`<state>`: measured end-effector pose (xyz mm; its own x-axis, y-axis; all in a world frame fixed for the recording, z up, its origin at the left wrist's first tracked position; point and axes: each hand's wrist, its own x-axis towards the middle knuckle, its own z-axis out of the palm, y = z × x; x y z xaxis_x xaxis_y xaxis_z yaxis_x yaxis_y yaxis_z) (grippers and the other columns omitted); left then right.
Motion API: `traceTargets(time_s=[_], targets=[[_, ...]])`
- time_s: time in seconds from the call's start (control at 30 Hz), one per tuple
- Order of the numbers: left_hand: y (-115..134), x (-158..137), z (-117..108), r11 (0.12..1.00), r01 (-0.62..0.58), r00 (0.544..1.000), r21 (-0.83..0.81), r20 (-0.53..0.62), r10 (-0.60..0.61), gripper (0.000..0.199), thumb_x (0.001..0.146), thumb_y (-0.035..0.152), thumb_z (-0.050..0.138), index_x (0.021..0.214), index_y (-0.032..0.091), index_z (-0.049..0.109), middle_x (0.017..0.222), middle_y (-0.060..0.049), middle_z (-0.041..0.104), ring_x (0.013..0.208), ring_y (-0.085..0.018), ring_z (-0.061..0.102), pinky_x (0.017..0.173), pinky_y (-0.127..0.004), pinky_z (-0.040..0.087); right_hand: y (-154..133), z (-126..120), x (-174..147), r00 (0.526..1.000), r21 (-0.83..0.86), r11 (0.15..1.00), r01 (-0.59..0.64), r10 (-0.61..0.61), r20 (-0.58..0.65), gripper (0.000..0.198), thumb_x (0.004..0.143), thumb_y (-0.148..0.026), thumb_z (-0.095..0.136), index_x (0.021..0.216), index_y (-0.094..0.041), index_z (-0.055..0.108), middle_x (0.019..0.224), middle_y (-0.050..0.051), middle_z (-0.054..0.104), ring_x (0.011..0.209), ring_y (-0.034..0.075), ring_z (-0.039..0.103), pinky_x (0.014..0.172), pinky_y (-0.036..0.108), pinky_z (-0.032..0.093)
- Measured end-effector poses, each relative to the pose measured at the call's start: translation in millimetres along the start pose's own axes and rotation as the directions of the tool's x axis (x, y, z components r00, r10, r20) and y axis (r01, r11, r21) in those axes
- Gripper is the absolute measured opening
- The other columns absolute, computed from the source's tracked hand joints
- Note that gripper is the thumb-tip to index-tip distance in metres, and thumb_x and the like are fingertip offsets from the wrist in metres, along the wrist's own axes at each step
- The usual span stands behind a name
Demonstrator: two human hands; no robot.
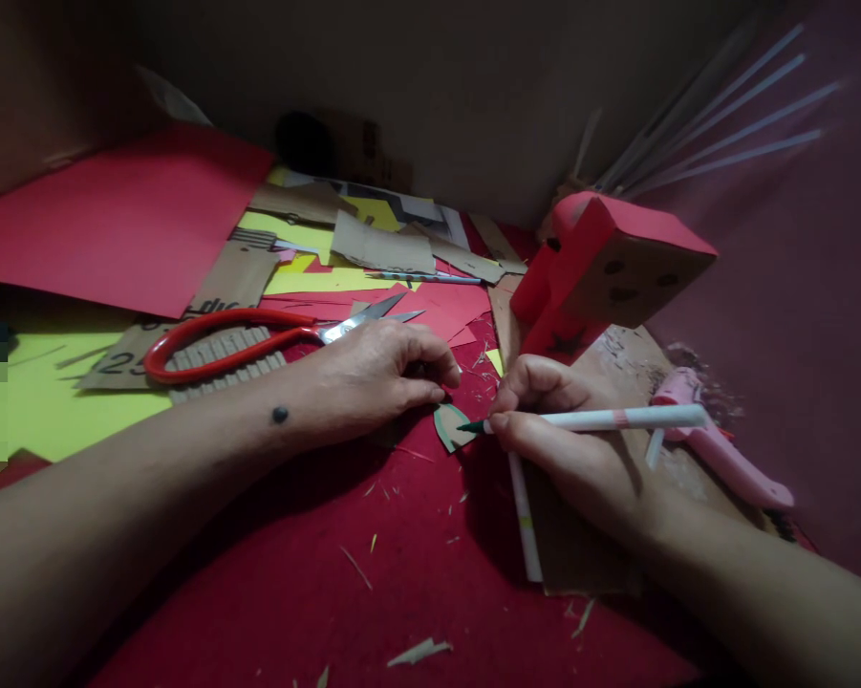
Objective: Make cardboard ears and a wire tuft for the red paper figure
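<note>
A small arch-shaped cardboard piece [449, 432] with a green band along its curved edge lies on the red surface [293, 583]. My left hand [394, 373] has its fingers curled, with thumb and fingertips at the piece's upper edge, steadying it. In my right hand [566, 430] is a white marker [623, 419], pinched near its dark green tip, which meets the piece's right side. Red-handled scissors [236, 344] lie with blades spread, just behind my left wrist. Beside my right hand lies another white marker [526, 526].
A red-and-cardboard figure [602, 277] with a drawn face stands behind my right hand. A pink glue gun [723, 444] lies at right. Red paper [129, 220], cardboard scraps [383, 244] and a pencil [430, 278] spread across the back. White sticks [745, 115] rise at back right.
</note>
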<state>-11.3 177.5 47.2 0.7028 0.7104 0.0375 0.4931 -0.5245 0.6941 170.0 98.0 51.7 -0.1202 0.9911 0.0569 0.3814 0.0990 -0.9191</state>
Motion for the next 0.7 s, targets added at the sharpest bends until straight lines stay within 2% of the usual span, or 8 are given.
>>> traceTargets(time_s=[0.17,0.37,0.6,0.7], targets=[[0,2,1,0.994,-0.067,0.998,0.082,0.025,0.065,0.014,0.076,0.011,0.06,0.082,0.019,0.071,0.081,0.001,0.066,0.075,-0.011,0.057,0.069,-0.021,0.043,7,3,-1,0.998,-0.054,0.997,0.049,-0.047,0.04,0.009,0.076,-0.012,0.058,0.07,-0.018,0.055,0.059,-0.005,0.05,0.05,0.007,0.041,0.044,0.018,0.031],[-4,2,6,0.99,-0.089,0.996,0.113,0.001,0.09,0.012,0.077,0.015,0.059,0.079,0.02,0.07,0.081,0.001,0.064,0.073,-0.011,0.056,0.068,-0.021,0.043,7,6,0,0.998,-0.095,0.994,0.062,-0.059,0.033,0.009,0.075,-0.014,0.06,0.069,-0.018,0.055,0.055,-0.005,0.049,0.047,0.007,0.04,0.044,0.019,0.033],[-1,2,5,0.991,-0.03,0.999,0.127,0.017,0.028,0.014,0.077,0.011,0.061,0.081,0.019,0.072,0.085,0.0,0.064,0.076,-0.01,0.057,0.069,-0.022,0.042,12,7,1,0.998,-0.109,0.992,0.063,-0.061,0.029,0.008,0.078,-0.016,0.06,0.072,-0.018,0.056,0.057,-0.004,0.051,0.049,0.007,0.043,0.044,0.019,0.032],[1,1,4,0.99,-0.042,0.999,0.133,0.02,0.04,0.013,0.078,0.011,0.061,0.082,0.019,0.071,0.085,0.0,0.064,0.075,-0.01,0.057,0.069,-0.021,0.042,12,7,1,0.995,-0.122,0.988,0.089,-0.085,0.044,0.007,0.079,-0.017,0.059,0.073,-0.018,0.056,0.058,-0.004,0.051,0.049,0.007,0.043,0.044,0.018,0.033]])
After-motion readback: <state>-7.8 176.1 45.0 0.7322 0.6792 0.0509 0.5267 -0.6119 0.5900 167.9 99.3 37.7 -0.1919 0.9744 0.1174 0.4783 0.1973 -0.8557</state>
